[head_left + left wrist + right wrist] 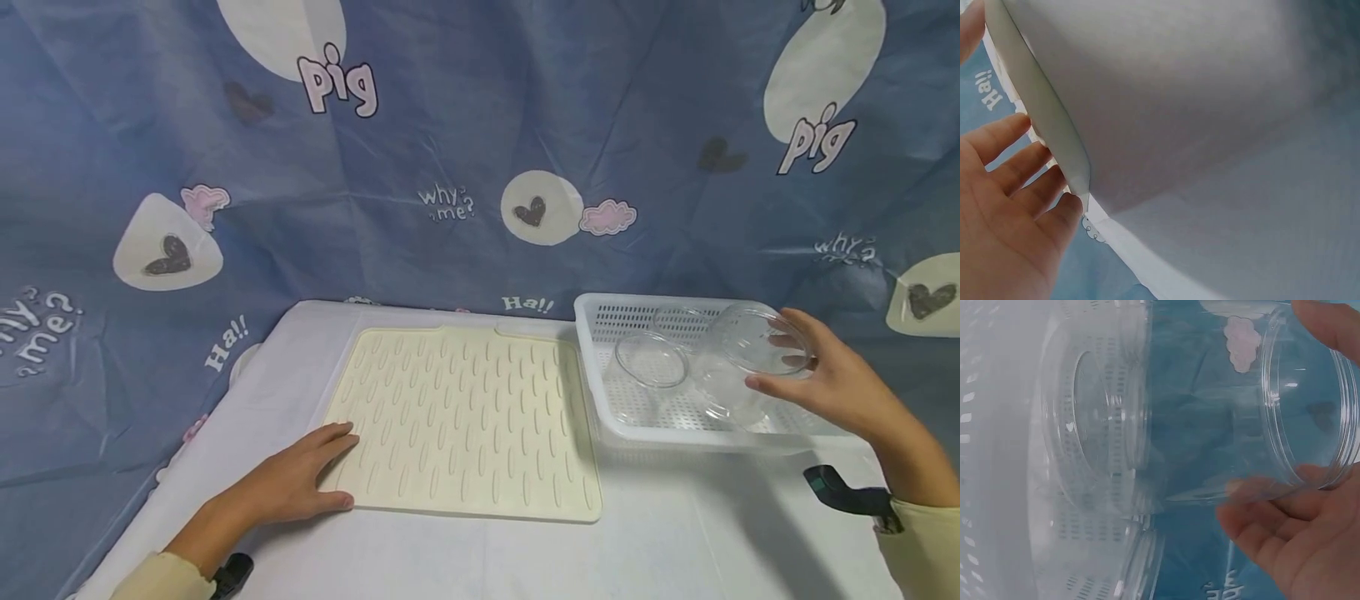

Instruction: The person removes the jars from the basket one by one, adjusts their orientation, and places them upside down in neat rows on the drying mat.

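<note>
My right hand [847, 379] grips a clear jar [738, 342] near its rim, above the right part of a white basket [611, 421]. In the right wrist view thumb and fingers sit on opposite sides of the ridged rim of the jar [1210, 444]. More clear jars, one of them at the front left [651, 362], stand inside the basket. My left hand [296, 479] rests at the left edge of a cream ridged mat [465, 417], its fingers spread over the near left corner. In the left wrist view the fingertips of the left hand [1013, 212] touch the edge of the mat [1041, 106].
Mat and basket lie side by side on a white-covered table [480, 558]. A blue printed cloth [450, 142] hangs behind the table and down its left side. The basket's rim stands above the tabletop at the back right.
</note>
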Available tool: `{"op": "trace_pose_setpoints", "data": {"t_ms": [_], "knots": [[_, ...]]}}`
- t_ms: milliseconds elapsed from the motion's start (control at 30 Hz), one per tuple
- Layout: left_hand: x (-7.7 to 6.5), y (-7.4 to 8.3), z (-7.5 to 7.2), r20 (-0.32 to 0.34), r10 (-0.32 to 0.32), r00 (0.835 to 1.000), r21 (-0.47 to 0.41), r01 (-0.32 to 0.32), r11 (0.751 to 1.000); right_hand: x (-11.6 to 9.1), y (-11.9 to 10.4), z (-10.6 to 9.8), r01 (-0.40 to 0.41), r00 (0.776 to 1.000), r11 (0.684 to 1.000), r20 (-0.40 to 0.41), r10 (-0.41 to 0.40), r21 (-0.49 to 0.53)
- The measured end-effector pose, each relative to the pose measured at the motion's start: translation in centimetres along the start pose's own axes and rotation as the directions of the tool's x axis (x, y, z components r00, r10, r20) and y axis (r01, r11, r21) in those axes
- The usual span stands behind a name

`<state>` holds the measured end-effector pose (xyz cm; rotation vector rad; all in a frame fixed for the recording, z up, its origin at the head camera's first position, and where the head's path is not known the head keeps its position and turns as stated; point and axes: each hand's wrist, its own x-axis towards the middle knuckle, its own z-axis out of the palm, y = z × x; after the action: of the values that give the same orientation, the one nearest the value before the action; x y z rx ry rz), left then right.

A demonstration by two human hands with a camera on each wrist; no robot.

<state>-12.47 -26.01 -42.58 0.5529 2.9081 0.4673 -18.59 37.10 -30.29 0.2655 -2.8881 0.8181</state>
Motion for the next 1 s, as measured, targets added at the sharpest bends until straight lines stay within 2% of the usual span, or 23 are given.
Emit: {"op": "trace_pose_setpoints", "data": {"t_ms": [267,667,1000], "knots": [[0.1,-0.2,-0.1,-0.004,-0.005,1.000,-0.015,0.005,1.000,0.1,-0.1,-0.7,0.009,1.000,0.998,-0.024,-0.008,0.062],[0.0,-0.1,0.2,0.000,-0.014,1.000,-0.015,0.014,1.000,0.5,-0.8,-1.2,0.032,0.997,0.998,-0.066,-0.036,-0.048],[0.1,-0.2,0.3,-0.010,-0.007,1.000,0.000,0.007,1.000,0.9,-2.0,-1.7,0.028,0.999,0.999,-0.042,-0.029,-0.033]]}}
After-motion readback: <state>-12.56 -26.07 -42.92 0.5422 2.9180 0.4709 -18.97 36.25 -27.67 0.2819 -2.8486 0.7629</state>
